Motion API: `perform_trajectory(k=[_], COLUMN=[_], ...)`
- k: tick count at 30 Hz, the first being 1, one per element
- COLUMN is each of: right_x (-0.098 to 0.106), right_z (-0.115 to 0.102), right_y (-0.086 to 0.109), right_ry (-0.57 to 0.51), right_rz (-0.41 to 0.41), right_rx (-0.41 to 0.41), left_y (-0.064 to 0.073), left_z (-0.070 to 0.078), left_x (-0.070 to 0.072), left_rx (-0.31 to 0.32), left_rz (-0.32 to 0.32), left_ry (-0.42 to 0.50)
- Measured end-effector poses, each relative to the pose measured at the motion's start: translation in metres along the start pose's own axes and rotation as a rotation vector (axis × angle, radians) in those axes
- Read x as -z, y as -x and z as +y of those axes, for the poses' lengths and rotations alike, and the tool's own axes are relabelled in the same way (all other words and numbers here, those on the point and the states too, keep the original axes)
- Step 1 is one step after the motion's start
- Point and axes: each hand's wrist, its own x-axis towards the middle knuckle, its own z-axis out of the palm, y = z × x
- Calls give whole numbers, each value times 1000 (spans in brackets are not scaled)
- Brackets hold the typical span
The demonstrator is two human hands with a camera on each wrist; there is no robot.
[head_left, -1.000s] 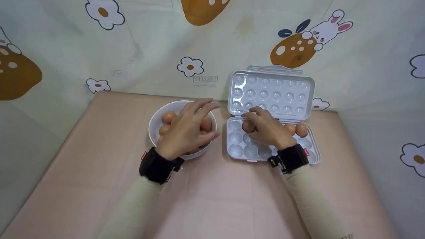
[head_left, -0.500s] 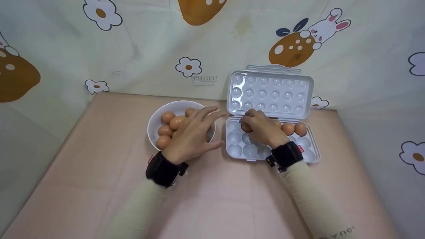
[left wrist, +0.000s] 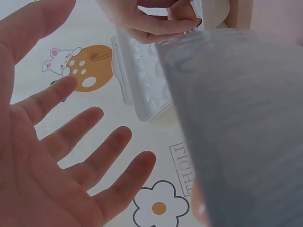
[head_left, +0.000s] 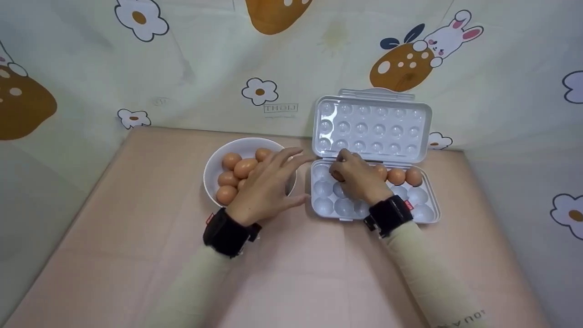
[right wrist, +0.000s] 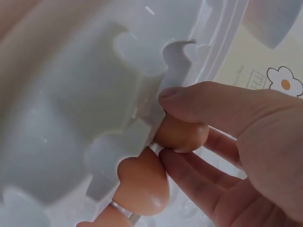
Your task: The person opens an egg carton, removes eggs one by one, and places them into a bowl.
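Note:
My right hand [head_left: 362, 180] is at the back row of a white egg tray [head_left: 323, 206]. Its thumb and fingers pinch a brown egg [right wrist: 184, 135], which sits at a hollow near the row's left end. Right beside it in the right wrist view is another egg [right wrist: 144, 184]. Farther right along that row, several eggs [head_left: 396, 176] sit in their hollows. My left hand [head_left: 264, 189] hovers over the right side of a white bowl [head_left: 208, 177], fingers spread and holding nothing. Several brown eggs [head_left: 245, 167] lie in the bowl, some hidden under that hand.
Behind the tray, its hinged lid [head_left: 378, 130] stands up against the printed backdrop [head_left: 196, 54]. The bowl and tray are side by side near the back edge of the pink-covered table [head_left: 291, 282].
My right hand has lowered the egg into the back row, its fingers now more curled. The left hand has shifted right and slightly toward me, uncovering more eggs in the bowl.

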Motion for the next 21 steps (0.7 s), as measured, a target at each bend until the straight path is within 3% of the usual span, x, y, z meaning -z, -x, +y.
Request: perform_trajectory(k=[14, 21], right_x=[-7, -2], right_z=[4, 3], right_y=[-5, 2], right_ry=[5, -46], right_rz=[122, 200], right_rx=[70, 37], left_y=[-1, -1], left_z=[-1, -2], left_x=[-1, -1], left_rx=[2, -9], left_rz=[-12, 24], left_ry=[16, 24])
